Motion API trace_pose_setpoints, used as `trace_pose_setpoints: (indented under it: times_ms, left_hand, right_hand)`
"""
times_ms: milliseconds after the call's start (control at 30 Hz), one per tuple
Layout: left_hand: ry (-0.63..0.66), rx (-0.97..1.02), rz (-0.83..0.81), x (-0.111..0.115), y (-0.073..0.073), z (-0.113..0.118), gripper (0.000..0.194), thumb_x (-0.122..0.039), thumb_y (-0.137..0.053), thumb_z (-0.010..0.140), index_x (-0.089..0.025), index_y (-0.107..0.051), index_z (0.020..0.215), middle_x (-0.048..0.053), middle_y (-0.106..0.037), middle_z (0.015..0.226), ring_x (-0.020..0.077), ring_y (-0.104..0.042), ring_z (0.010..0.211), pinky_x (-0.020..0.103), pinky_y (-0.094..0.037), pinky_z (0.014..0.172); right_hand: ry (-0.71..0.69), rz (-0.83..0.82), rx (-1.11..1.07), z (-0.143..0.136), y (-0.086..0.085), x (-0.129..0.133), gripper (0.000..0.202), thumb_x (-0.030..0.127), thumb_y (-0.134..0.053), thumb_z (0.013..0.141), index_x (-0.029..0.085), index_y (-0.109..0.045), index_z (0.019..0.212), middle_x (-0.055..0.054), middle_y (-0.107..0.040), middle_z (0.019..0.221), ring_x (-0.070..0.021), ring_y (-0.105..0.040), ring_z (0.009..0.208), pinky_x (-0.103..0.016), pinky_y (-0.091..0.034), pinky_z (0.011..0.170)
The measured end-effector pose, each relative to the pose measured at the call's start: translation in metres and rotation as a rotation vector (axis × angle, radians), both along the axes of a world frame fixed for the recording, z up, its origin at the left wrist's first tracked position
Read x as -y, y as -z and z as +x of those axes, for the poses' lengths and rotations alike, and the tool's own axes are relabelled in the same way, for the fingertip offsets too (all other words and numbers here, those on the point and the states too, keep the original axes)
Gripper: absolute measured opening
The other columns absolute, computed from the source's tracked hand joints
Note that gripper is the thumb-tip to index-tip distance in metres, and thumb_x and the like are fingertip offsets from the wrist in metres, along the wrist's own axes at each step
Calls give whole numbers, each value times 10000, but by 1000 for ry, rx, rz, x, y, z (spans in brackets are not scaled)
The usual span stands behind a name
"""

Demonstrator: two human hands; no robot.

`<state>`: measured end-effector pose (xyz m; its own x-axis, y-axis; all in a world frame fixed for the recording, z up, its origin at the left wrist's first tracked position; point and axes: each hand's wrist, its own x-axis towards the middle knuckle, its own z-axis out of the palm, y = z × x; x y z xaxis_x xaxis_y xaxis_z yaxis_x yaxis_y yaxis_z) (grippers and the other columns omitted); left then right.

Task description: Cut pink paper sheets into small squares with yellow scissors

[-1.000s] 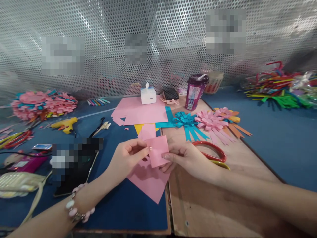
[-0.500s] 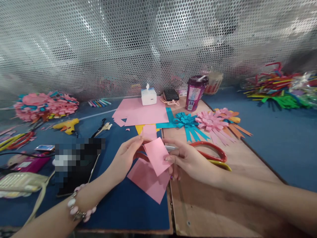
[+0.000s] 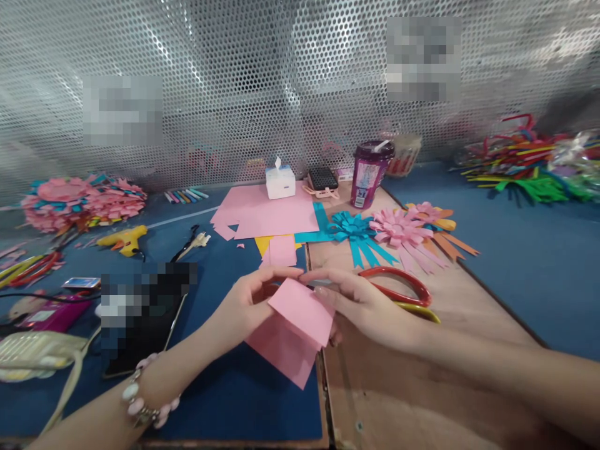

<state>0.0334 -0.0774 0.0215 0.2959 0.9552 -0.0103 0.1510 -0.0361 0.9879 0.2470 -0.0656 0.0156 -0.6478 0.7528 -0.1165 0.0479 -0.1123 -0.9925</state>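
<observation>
Between both hands is a small pink paper piece (image 3: pixel 302 311), tilted, with another layer showing at its lower edge. My left hand (image 3: pixel 248 303) pinches it at the left corner. On the right, my right hand (image 3: pixel 360 303) grips its upper right edge, thumb on top. A larger pink sheet (image 3: pixel 285 353) lies beneath on the blue mat. Scissors with red and yellow handles (image 3: pixel 403 284) rest just past my right hand, their blades partly hidden behind it. Small pink pieces (image 3: pixel 282 251) lie beyond my fingers.
Large pink sheets (image 3: pixel 276 215) hold a tissue box (image 3: pixel 280 181). A purple cup (image 3: pixel 370 175) stands behind blue (image 3: pixel 354 228) and pink paper flowers (image 3: pixel 400 228). At left are a yellow glue gun (image 3: pixel 124 239), a dark tablet (image 3: pixel 150 319) and a power strip (image 3: pixel 40 353).
The pink piece has turned and tipped lower between my hands. My fingertips have come closer together at its top edge.
</observation>
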Motion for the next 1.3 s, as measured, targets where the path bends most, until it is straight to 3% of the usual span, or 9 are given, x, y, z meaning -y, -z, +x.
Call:
trace_pose_setpoints:
  times_ms: [267,400,633,733,900,933,1033,1200,1300]
  left_hand:
    - [-187,-159,93,-6,6,-4,138,-341,-639,825,-213,-678,859,2,-679,849,141,-609,798,259,-467,737]
    - [-189,-139,71,-5,4,-1,146,-327,-641,817,-191,-641,870,8,-662,828,137,-599,770,257,-457,714]
    - [-202,75,37,-5,3,2,239,-246,-662,788,-217,-438,868,-47,-581,779,85,-533,646,204,-424,601]
    - [-260,95,103,-8,6,-2,160,-238,-639,816,-207,-484,839,-45,-544,783,67,-491,642,169,-402,567]
    - [-436,226,165,-12,6,-5,104,-269,-637,816,-197,-618,889,22,-584,1034,116,-542,734,215,-492,546]
    - [-445,254,158,-13,5,-5,119,-277,-635,817,-196,-630,905,32,-581,1070,125,-547,734,233,-510,534]
    - [-458,274,147,-13,3,-4,136,-280,-644,810,-185,-651,907,45,-582,1075,142,-553,761,258,-545,530]
    - [-462,259,142,-14,5,-4,150,-285,-657,793,-175,-662,895,54,-597,1041,142,-558,746,247,-541,521]
    - [-489,248,148,-16,6,-4,155,-289,-667,782,-175,-669,886,65,-605,1058,146,-560,744,240,-534,513]
  right_hand:
    - [17,19,-51,0,-7,4,375,520,-394,948,202,-557,1062,15,-596,642,-154,-586,585,-303,-508,598]
    - [71,140,-30,1,-6,3,306,432,-474,930,198,-552,1111,-14,-636,786,-162,-604,683,-293,-507,622]
    - [179,132,66,-4,-9,-3,273,419,-408,949,201,-529,1061,19,-602,671,-143,-607,579,-260,-492,513]
    - [171,138,310,15,-28,-20,346,494,-351,937,204,-539,924,0,-608,694,-134,-576,522,-260,-448,457]
    - [-102,717,1045,69,-30,-41,442,625,-562,777,198,-531,664,-13,-593,648,-141,-492,541,-267,-304,488]
    - [-156,797,1071,76,-25,-41,442,624,-583,760,198,-520,663,-18,-597,672,-145,-487,554,-269,-289,496]
    - [-65,931,1116,83,-13,-32,374,573,-549,811,202,-552,763,-48,-613,776,-174,-510,609,-284,-293,530]
    - [-76,896,1090,80,-14,-23,268,478,-534,835,214,-578,826,-71,-643,862,-199,-560,663,-297,-327,536]
    - [-20,814,1167,74,-18,-19,248,475,-574,761,227,-575,780,-54,-643,739,-175,-515,522,-292,-279,467]
